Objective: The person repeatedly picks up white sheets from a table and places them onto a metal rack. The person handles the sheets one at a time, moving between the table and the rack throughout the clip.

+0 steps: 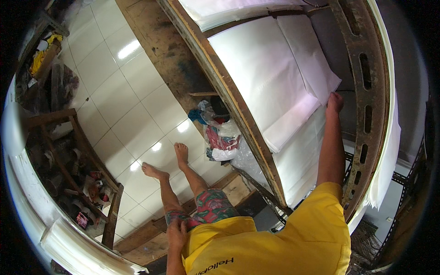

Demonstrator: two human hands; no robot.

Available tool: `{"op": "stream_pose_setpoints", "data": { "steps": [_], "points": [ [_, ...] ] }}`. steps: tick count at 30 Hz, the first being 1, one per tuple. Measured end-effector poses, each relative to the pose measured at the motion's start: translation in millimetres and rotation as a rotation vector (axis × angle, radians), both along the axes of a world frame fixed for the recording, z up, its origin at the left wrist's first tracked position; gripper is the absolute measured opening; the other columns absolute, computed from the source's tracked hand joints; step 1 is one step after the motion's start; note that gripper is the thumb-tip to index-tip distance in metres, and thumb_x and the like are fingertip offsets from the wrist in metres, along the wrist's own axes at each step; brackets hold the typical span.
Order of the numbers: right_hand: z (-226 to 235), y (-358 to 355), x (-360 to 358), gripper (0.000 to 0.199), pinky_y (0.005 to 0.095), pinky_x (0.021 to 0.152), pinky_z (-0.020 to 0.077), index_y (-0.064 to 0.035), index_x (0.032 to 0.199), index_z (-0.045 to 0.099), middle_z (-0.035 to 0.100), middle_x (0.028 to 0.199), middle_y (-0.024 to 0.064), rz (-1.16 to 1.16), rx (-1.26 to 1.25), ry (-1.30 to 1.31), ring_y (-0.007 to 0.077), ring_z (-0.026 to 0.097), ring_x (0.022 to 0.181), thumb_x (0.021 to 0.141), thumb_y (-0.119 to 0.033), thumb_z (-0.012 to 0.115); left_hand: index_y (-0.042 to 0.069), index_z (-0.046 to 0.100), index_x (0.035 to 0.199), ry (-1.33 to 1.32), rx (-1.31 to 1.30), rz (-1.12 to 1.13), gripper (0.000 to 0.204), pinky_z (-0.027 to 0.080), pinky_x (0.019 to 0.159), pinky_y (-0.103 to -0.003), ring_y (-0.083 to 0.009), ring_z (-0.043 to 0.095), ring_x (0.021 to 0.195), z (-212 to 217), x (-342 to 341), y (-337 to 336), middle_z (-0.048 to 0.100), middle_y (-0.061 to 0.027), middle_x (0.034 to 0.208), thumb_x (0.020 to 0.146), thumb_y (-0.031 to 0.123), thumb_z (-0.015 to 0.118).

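My right hand point(335, 101), at the end of an outstretched arm, is closed at the edge of a large white sheet point(311, 59). That sheet lies in a stack of thin white sheets on a wooden-edged shelf to my right. Near my hand the top sheets are folded over, and a lifted flap point(291, 123) runs toward the shelf's front edge. Closer to me lies another white sheet point(300, 156), partly under the flap. My left hand point(176, 231) rests on my thigh, holding nothing, its fingers loosely apart against the patterned shorts point(215, 206).
A slotted metal upright point(366, 73) stands right of the sheets. The shelf's wooden edge point(233, 91) separates them from the tiled floor point(133, 105). Below are clear plastic bags with cloth point(222, 137). At left, a wooden rack point(75, 151) holds clutter, beside a white paper stack point(78, 247).
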State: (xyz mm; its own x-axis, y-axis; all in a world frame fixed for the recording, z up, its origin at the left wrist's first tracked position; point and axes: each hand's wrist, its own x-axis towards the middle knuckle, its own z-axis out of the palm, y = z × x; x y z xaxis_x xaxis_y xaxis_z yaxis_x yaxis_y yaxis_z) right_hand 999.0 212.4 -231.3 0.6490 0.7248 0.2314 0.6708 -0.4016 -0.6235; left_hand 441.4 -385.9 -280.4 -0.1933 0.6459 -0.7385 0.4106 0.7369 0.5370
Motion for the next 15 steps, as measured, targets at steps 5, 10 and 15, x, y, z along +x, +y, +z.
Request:
{"op": "stream_pose_setpoints", "data": {
  "steps": [5,10,15],
  "points": [
    [9.0,-9.6,-30.7,0.027,0.0388,0.084,0.0521,0.0014,0.108,0.065,0.067,0.106,0.0165,0.006,-0.039,-0.061,0.0268,0.065,0.095,0.086,-0.014,0.064,-0.003,0.062,0.091,-0.023,-0.042,-0.002,0.016,0.049,0.071,-0.048,-0.0427,0.062,0.082,9.8,-1.9,12.7,0.065,-0.0243,0.090,0.089,0.012,0.062],
    [-5.1,-11.2,-21.5,0.032,0.0369,0.083,0.0515,0.0007,0.115,0.062,0.066,0.108,0.0155,0.046,-0.021,-0.162,0.0256,0.064,0.094,0.091,-0.020,0.061,-0.002,0.063,0.094,0.011,-0.002,-0.022,0.020,0.048,0.073,-0.049,-0.0420,0.062,0.085,19.6,-6.1,19.9,0.065,-0.0244,0.089,0.089,0.017,0.064],
    [-16.2,-32.8,-53.6,0.037,0.0351,0.081,0.0509,-0.0001,0.123,0.060,0.065,0.110,0.0145,0.192,0.114,-0.120,0.0243,0.062,0.094,0.095,-0.025,0.057,-0.001,0.064,0.098,-0.037,0.182,0.062,0.023,0.048,0.077,-0.050,-0.0414,0.062,0.087,70.1,-24.5,49.8,0.065,-0.0230,0.092,0.090,0.021,0.063]
  ]
}}
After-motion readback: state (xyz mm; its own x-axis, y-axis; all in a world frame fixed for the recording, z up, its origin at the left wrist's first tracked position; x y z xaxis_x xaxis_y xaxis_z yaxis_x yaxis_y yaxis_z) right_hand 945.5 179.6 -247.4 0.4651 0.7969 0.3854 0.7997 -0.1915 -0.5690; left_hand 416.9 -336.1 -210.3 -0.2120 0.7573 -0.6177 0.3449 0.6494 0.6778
